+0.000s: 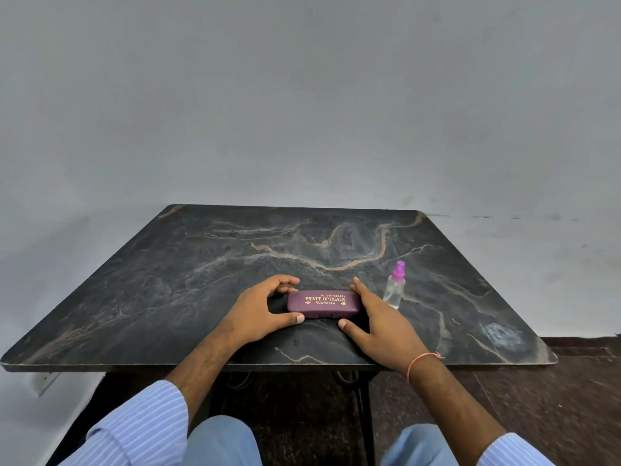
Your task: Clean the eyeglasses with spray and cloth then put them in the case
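A closed purple eyeglass case [323, 303] with gold lettering lies on the dark marble table [201, 270], near its front edge. My left hand [260, 309] curls round the case's left end, with the fingers behind it and the thumb at its front corner. My right hand [376, 322] rests against the right end with its fingers straight and its thumb in front. A small clear spray bottle [396, 288] with a purple cap stands upright just right of my right hand. No eyeglasses or cloth are in view. A black patch shows under the case; I cannot tell what it is.
The table's back edge meets a plain grey wall [302, 112]. My knees [221, 442] and the black metal table frame [364, 408] sit below the front edge. A dark floor [554, 398] lies to the right.
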Demonstrator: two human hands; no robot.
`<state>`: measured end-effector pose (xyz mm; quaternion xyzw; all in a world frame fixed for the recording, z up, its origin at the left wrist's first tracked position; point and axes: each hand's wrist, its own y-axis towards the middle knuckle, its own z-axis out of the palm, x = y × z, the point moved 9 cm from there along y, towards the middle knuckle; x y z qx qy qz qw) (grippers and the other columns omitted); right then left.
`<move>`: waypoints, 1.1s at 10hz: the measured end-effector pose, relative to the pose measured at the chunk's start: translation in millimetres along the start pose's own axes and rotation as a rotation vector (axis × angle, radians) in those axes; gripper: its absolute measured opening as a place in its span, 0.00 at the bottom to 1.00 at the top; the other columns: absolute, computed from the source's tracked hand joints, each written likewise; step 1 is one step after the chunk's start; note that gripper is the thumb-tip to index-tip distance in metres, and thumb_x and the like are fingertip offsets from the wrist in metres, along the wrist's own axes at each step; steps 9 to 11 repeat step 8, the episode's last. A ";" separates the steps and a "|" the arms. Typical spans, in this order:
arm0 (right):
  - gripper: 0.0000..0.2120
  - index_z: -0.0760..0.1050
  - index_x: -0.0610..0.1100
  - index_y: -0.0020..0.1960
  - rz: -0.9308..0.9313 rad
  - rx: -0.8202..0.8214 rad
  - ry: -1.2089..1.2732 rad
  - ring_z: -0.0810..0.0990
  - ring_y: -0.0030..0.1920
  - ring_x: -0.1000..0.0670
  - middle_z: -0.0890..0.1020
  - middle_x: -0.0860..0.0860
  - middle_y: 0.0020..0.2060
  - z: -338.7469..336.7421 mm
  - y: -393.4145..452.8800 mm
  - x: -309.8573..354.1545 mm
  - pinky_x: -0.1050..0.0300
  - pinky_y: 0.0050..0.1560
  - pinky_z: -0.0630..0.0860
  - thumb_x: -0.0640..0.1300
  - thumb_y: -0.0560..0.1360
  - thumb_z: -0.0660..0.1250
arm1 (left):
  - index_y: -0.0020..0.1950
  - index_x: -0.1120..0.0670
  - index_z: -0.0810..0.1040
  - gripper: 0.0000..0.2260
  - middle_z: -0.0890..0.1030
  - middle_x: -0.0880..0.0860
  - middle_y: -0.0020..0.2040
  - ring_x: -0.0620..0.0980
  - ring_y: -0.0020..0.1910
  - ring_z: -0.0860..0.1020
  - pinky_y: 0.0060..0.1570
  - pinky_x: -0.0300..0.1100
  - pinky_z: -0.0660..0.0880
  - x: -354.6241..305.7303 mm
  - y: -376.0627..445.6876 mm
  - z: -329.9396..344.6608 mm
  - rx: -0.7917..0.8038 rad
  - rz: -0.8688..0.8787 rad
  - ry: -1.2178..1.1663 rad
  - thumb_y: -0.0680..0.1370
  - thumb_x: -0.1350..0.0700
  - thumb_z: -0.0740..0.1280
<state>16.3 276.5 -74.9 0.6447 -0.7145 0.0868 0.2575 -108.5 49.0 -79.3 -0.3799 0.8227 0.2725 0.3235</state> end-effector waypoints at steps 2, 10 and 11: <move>0.45 0.48 0.54 0.88 0.015 0.019 -0.066 0.70 0.80 0.52 0.67 0.56 0.83 -2.5 -3.5 -9.0 0.51 0.73 0.75 0.69 0.79 0.63 | 0.78 0.38 0.75 0.37 0.83 0.36 0.69 0.33 0.71 0.78 0.78 0.49 0.75 -3.6 0.8 1.7 0.035 0.018 0.056 0.72 0.39 0.84; 0.46 0.53 0.42 0.88 0.016 0.122 -0.406 0.48 0.88 0.48 0.53 0.47 0.88 13.7 -10.8 -18.4 0.42 0.87 0.53 0.74 0.83 0.45 | 0.92 0.42 0.45 0.49 0.43 0.40 0.91 0.48 0.91 0.43 0.88 0.59 0.49 13.7 -17.3 16.2 0.263 0.023 0.741 0.76 0.16 0.44; 0.46 0.53 0.42 0.88 0.016 0.122 -0.406 0.48 0.88 0.48 0.53 0.47 0.88 13.7 -10.8 -18.4 0.42 0.87 0.53 0.74 0.83 0.45 | 0.92 0.42 0.45 0.49 0.43 0.40 0.91 0.48 0.91 0.43 0.88 0.59 0.49 13.7 -17.3 16.2 0.263 0.023 0.741 0.76 0.16 0.44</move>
